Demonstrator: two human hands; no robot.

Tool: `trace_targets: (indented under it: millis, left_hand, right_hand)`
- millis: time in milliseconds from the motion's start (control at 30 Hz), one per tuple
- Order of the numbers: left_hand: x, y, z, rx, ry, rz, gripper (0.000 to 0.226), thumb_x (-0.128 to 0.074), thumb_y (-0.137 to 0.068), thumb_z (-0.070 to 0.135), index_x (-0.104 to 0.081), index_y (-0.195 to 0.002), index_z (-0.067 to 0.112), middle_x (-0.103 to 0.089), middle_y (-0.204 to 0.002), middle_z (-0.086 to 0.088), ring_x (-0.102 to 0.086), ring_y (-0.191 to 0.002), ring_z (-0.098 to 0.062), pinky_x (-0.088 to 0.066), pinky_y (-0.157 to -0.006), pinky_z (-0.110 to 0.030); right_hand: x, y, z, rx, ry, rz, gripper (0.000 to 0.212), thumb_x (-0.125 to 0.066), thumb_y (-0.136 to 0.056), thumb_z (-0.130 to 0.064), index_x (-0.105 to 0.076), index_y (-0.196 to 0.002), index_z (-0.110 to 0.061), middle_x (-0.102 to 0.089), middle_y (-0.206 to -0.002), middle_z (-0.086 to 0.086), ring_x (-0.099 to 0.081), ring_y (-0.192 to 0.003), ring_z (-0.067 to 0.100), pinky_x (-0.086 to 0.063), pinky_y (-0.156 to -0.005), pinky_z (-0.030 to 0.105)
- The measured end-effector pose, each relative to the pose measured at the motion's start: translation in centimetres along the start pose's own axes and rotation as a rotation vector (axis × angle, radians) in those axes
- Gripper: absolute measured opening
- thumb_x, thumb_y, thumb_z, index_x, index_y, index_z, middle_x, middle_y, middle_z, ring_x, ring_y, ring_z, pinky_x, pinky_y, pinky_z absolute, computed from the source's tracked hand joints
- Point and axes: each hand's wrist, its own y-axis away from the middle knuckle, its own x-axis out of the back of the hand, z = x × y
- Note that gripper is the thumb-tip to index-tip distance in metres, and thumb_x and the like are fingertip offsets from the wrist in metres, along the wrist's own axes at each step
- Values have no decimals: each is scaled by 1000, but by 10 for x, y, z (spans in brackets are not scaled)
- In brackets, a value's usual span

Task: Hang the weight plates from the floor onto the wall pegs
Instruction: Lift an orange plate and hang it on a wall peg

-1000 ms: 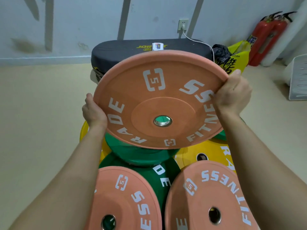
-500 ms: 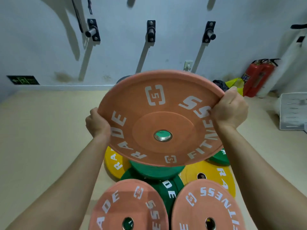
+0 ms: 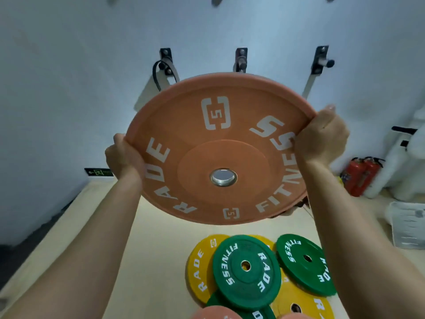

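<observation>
Both hands gripped the salmon-pink weight plate (image 3: 220,148) by its rim: the left hand (image 3: 123,157) was curled closed around the lower left edge, and the right hand (image 3: 322,134) was wrapped shut over the upper right edge, thumb tip showing above the rim. The plate was held in the air in front of the white wall (image 3: 69,77), tilted with its printed face toward the camera and its far edge just below the middle wall peg (image 3: 241,62).

Compared with half a second before, the plate had risen well clear of the plates on the floor, and its top edge had come up almost to the row of pegs. The view had tipped upward too, so the pegs now sat mid-frame instead of near the top, and the two pink plates on the floor had slipped almost out of sight at the bottom edge.

Both forearms reached up and forward, wrists bent back under the load. The left wall peg (image 3: 165,65) carried a dark loop (a strap, by the look of it), while the right wall peg (image 3: 324,63) stood bare. On the beige floor (image 3: 147,249) below lay green plates (image 3: 247,271) overlapping yellow plates (image 3: 199,263). Red fire extinguishers (image 3: 361,174) stood at the right by the wall.
</observation>
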Motion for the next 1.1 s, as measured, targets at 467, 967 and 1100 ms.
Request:
trace_targets:
  millis: [467,967,1100]
  left_hand:
    - [90,-145,192,-195,92,176,46,-23,-95,41,-65,-86,25,-73,-91,3,-68,-76,-13,-60,-84,-42]
    - [-19,-451,245,-327,149,167,42,-21,-101,33,-59,-89,20,-68,-94,-5,-65,-76,-21,-59,-85,-42]
    - [-57,-535,276,-333,156,174,44,-19,-99,38,-60,-91,21,-70,-96,-3,-68,-80,-22,-58,-89,-43]
  right_hand:
    - [-71,-25,-246,38,-235,35,52,-19,-105,-31,-36,-58,-20,-43,-56,-7,-41,-53,7,-33,-59,28]
    - [-363,-75,-375,84,-330,113,48,-20,-102,-32,-40,-60,-22,-50,-62,-6,-50,-60,15,-44,-66,35]
    - [-436,-101,-422,74,-346,105,50,-20,-102,-34,-39,-58,-20,-48,-60,-3,-49,-62,21,-39,-64,35]
